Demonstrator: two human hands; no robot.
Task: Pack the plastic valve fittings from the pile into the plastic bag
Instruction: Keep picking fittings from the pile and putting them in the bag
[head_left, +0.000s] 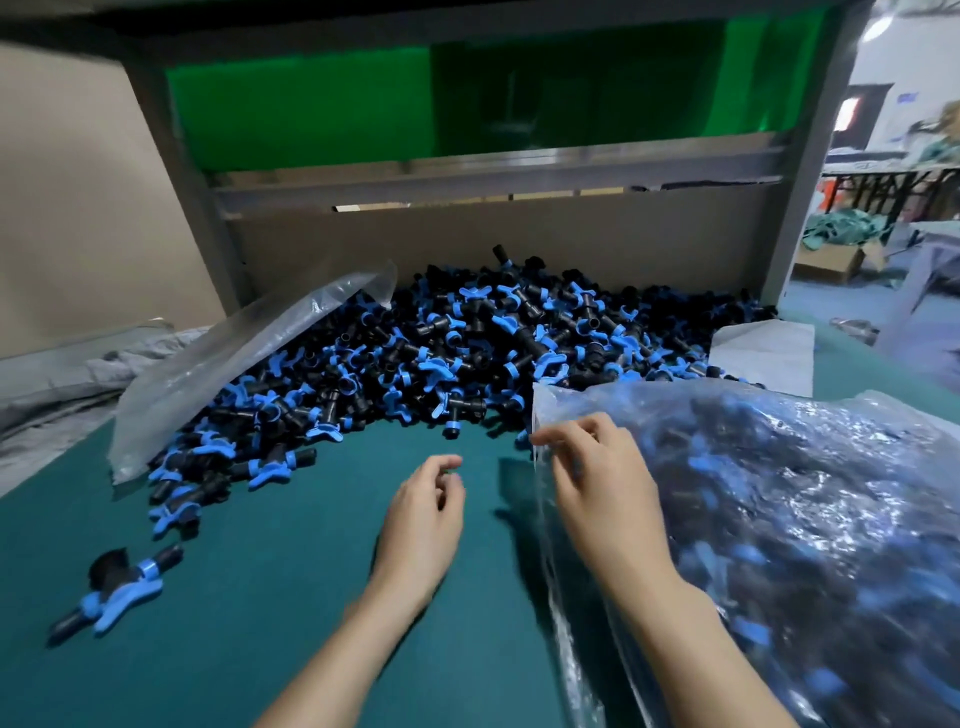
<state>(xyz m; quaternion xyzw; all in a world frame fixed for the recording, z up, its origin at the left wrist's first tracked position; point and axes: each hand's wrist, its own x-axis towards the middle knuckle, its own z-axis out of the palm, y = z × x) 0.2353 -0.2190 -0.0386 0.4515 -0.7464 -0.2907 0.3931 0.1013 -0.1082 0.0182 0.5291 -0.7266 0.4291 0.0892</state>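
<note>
A big pile of black valve fittings (441, 343) with blue handles covers the back of the green table (270, 571). To the right lies a clear plastic bag (810, 519), full of the same fittings. My right hand (602, 478) pinches the bag's left edge near its top corner. My left hand (423, 514) hovers over the bare green surface just left of the bag, fingers loosely curled and holding nothing. Two loose fittings (122, 587) lie apart at the front left.
An empty clear bag (234, 358) leans over the pile's left side. A cardboard wall (493, 244) and grey metal frame (182, 171) close off the back. A white sheet (763, 353) lies at the pile's right. Grey cloth (62, 384) is bunched at the far left.
</note>
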